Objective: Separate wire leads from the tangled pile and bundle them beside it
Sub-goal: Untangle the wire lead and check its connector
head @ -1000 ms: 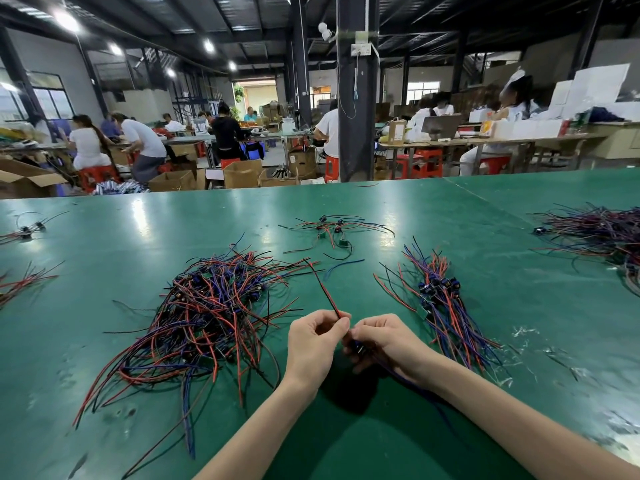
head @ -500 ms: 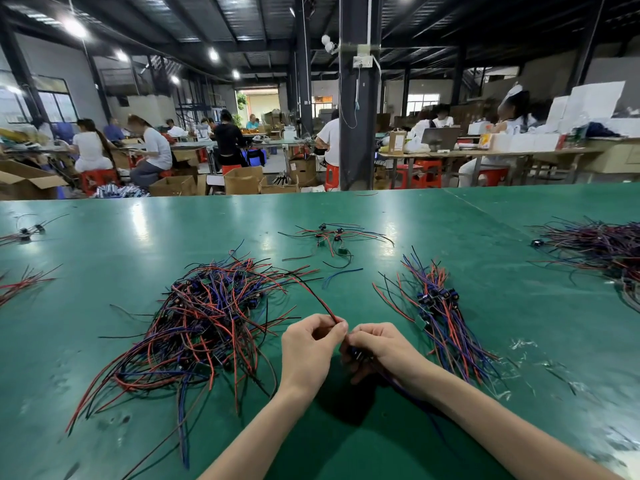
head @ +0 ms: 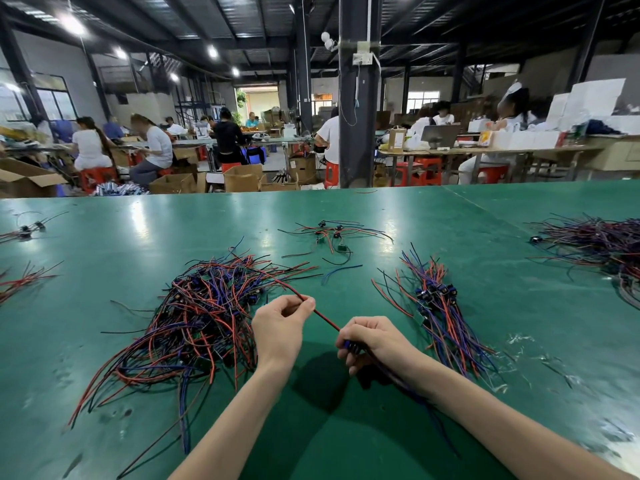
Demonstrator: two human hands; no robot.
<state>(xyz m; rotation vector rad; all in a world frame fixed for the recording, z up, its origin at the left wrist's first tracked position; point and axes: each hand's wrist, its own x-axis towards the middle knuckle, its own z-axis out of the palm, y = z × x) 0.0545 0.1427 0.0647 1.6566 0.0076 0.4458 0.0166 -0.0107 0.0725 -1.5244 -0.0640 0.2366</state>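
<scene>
1. Toward the near edge of the green table (head: 104,237), about midway along it, both hands work between two heaps of wire.
2. Left hand (head: 280,327): thumb and forefinger pinch a red lead (head: 325,318); the other fingers are curled beneath.
3. Right hand (head: 372,339): fingers are curled round the lead's dark connector end (head: 349,346), and dark wires trail from under the wrist toward the near edge.
4. The red lead runs straight between the two hands. Beyond the left pinch it passes back into the tangled pile (head: 201,317), which lies just left of the left hand.
5. The sorted bundle (head: 440,313) lies to the right of the right hand, its leads roughly parallel and its connectors gathered near the middle.
6. Step in hand, as judged: one lead is being drawn out of the pile, and its far end is not yet free.
7. Next move, as judged: a steady pull, with the left fingers easing the lead past crossing wires to avoid a snag. It should then be carried right and laid in line with the bundle.
8. Also present: a small loose cluster (head: 334,233) further up the table and a further heap (head: 602,244) at the right edge.
9. Writing: none legible on wires, connectors or table. The cartons (head: 242,176) beyond the far edge show no readable marking.
</scene>
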